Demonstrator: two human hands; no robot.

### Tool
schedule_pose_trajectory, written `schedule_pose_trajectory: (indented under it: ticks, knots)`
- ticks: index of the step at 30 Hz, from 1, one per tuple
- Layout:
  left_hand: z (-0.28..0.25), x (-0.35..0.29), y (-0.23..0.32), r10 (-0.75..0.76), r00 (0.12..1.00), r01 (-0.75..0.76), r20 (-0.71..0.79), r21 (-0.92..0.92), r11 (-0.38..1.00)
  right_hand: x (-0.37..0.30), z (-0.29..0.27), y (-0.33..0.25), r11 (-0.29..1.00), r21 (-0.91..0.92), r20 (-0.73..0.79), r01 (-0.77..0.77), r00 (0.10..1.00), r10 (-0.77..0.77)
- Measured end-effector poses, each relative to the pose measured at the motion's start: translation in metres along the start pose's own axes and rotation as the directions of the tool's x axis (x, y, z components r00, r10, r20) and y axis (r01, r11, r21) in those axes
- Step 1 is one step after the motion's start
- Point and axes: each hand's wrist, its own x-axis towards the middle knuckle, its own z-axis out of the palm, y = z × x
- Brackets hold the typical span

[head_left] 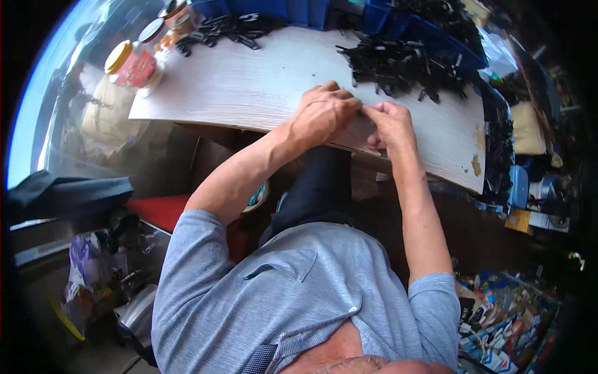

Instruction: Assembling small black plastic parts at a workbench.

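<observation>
My left hand (327, 113) and my right hand (391, 126) meet above the front edge of a whitish tabletop (249, 81). The fingers of both are bent and closed, with the fingertips almost touching. Something small and dark seems to be pinched between them, but it is mostly covered and I cannot name it. Just beyond my right hand lies a heap of small black parts (398, 65), perhaps plastic. A smaller group of long black pieces (230, 30) lies at the far left of the table.
Lidded jars, including one with a yellow lid (132, 64), stand on the far left corner. Blue bins (448, 43) line the back, the right one holding black parts. A red surface (161, 212) is low on the left. Cluttered small goods (504, 318) lie low on the right.
</observation>
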Motion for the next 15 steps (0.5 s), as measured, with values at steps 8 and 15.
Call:
schedule_pose_trajectory:
  ticks: [8,15]
  knots:
    - [-0.011,-0.025,0.014,-0.129,0.987,0.125,-0.096,-0.048,0.991,-0.013,0.009,-0.005,0.995,0.072,-0.045,-0.062,0.997,0.065]
    - [-0.02,-0.014,0.019,-0.125,0.938,0.027,-0.324,-0.29,0.957,-0.016,-0.018,0.005,0.973,0.229,0.102,-0.028,0.995,0.005]
